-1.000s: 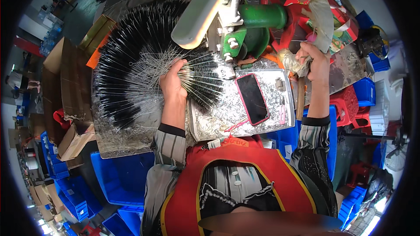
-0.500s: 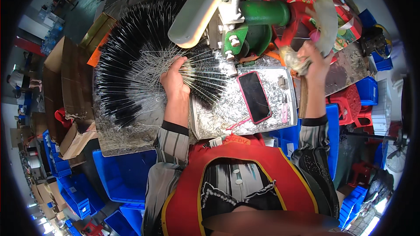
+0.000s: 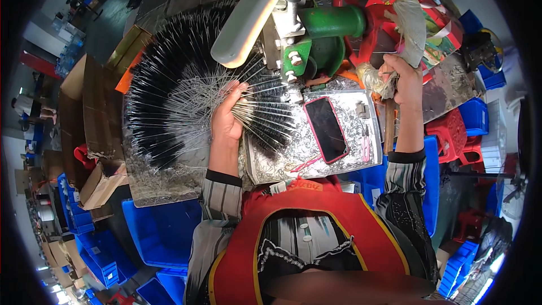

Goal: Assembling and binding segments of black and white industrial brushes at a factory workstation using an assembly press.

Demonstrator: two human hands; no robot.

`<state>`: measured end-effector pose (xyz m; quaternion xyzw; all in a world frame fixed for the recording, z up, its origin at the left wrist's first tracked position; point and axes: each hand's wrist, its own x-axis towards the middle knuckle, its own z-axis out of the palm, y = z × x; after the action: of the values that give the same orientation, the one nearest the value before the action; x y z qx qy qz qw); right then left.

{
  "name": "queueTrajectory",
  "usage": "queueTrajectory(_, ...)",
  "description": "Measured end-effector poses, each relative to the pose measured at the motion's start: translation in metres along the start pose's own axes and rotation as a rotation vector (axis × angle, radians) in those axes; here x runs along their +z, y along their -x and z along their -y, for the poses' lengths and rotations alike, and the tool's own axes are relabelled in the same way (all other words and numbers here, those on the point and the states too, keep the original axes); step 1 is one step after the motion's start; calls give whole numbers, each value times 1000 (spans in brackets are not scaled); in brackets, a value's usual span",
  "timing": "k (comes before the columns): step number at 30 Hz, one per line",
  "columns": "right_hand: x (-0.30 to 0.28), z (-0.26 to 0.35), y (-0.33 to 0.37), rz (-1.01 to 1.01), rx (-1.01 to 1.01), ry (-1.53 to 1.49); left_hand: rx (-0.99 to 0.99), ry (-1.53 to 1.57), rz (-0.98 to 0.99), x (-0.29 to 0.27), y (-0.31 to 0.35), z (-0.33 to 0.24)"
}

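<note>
My left hand (image 3: 227, 117) is closed around a bundle of thin wire brushes (image 3: 262, 104), whose dark bristled ends fan out to the right under the machine head. A large ring of similar brushes (image 3: 161, 90) with black bristles lies to its left, wire stems and small end loops pointing inward. My right hand (image 3: 405, 82) is wrapped around the cloth-bound handle (image 3: 377, 81) of a red handwheel (image 3: 370, 34). That wheel belongs to a green hand press (image 3: 333, 21) with bolts and a metal head. Just above the left hand hangs a lit white lamp (image 3: 247, 25).
On a metal tray (image 3: 276, 164) strewn with wire scraps lie a red-cased phone (image 3: 327, 130) and a small pink-handled tool (image 3: 365, 148). Blue bins (image 3: 161, 229) stand below the bench edge. A cardboard box (image 3: 101, 107) is at left, red stools (image 3: 451, 138) at right.
The handwheel, blurred before, now shows sharply and has turned slightly. My right hand stays on its handle. My left hand and the bundle have shifted only a little, along with the whole view.
</note>
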<state>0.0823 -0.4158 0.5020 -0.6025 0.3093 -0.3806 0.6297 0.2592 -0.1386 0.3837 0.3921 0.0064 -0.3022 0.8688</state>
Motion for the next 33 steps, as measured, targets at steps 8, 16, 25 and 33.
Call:
queueTrajectory(8,-2,-7,-3,27,-19,-46,134,62,-8,1,-1,9)
queueTrajectory(16,-1,-1,1,43,28,-23,104,100,-18,0,-2,13)
queueTrajectory(25,-10,-14,-7,102,-39,-101,93,26,-90,5,2,8)
queueTrajectory(33,-8,-7,-5,71,-6,-74,95,22,-53,-4,1,8)
